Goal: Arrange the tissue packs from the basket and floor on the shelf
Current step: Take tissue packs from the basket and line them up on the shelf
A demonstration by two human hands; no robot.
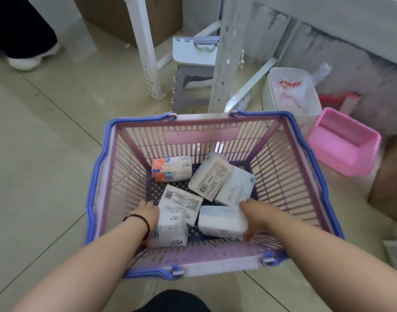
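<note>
Both my forearms reach down from the bottom edge into the basket (96, 199), pink slatted walls, blue rim and handles, sitting on the tiled floor (42, 136). Left hand (149, 213), bead bracelet (140, 221) on the wrist, fingers curled against the top of a small white pack (171, 229) in the near-left corner; touching it, but can't tell if it's really gripped. Right hand (254, 218) wraps the right end of a white-and-blue pack (222, 219) lying flat near the front, thumb on top, fingers under the side, clamped on it. Hands are apart, one pack each.

Four more tissue packs in the basket: a barcode pack (181, 200) between my hands, partly under the small white one; an orange-and-white pack (171, 168) at the back left; a tilted pack with printed label (209, 176) at back centre leaning on a pale blue pack (235, 186) just right of it.

Beyond the basket: white shelf uprights (148, 52), folded grey step stool (194, 70) between them, white bin with a plastic bag (292, 91), pink tub (346, 143) at right. Another person's white shoe (28, 59) top left.
</note>
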